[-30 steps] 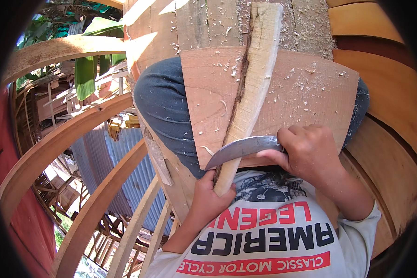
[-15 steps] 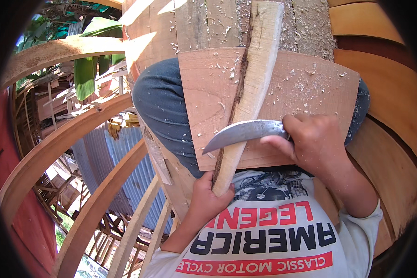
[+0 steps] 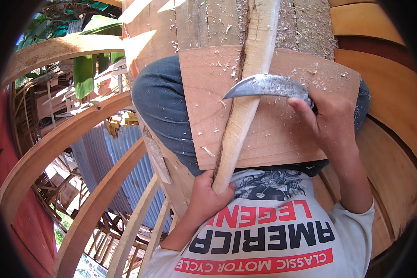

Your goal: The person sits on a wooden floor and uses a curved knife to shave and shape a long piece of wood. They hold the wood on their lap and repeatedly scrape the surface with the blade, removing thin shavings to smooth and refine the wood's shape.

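A long pale wooden stick (image 3: 251, 88) with dark bark along its left edge lies lengthwise across a flat wooden board (image 3: 292, 134) on my lap. My left hand (image 3: 211, 193) is closed round its near end, close to my shirt. In my right hand (image 3: 331, 116) is a curved knife (image 3: 268, 86), its handle hidden in my fist. The broad grey blade crosses the stick about midway, its tip pointing left past the bark edge. Whether the cutting edge touches the wood I cannot tell.
Wood shavings (image 3: 312, 69) lie scattered over the board and the plank floor (image 3: 190, 28) ahead. Curved wooden ribs (image 3: 69, 139) rise at the left, with corrugated metal sheets (image 3: 129, 162) beyond them. Curved wooden planks (image 3: 380, 92) line the right side. My bent knee (image 3: 157, 102) is beside the board.
My right hand has moved the knife away from me along the stick, up and slightly right. The stick's far end has shifted slightly forward; my left hand keeps its hold.
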`<state>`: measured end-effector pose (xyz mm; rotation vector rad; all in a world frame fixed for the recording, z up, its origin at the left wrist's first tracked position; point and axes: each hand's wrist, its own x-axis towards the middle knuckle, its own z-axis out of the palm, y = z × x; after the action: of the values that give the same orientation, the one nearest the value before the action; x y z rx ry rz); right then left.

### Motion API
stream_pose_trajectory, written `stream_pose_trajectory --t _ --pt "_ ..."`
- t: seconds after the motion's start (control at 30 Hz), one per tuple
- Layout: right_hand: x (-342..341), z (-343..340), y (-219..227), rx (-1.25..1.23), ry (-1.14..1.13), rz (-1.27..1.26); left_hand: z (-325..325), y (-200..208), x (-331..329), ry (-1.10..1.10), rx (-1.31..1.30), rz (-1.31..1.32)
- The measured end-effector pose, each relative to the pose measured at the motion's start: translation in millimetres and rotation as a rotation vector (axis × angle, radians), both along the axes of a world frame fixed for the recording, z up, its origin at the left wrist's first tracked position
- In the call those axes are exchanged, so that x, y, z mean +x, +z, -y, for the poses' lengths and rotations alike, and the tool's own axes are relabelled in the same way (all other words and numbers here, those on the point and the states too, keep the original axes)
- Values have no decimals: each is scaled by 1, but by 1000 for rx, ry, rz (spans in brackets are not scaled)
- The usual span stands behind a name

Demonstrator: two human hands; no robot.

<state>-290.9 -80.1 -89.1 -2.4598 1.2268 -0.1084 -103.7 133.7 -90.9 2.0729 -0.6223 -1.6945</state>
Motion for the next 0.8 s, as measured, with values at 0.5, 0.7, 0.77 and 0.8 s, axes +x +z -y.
stream_pose_trajectory --t 0.5,0.7,0.77,0.8 --pt "-5 -25 -6 21 -72 46 -9 -4 -1 12 -29 -27" --pt "-1 -37 1 109 202 34 -6 -3 1 8 -8 -44" --pt "-1 -32 1 116 143 41 -7 -4 0 22 -49 -41" --pt "0 -15 -4 18 75 40 -10 -5 0 23 -30 -51"
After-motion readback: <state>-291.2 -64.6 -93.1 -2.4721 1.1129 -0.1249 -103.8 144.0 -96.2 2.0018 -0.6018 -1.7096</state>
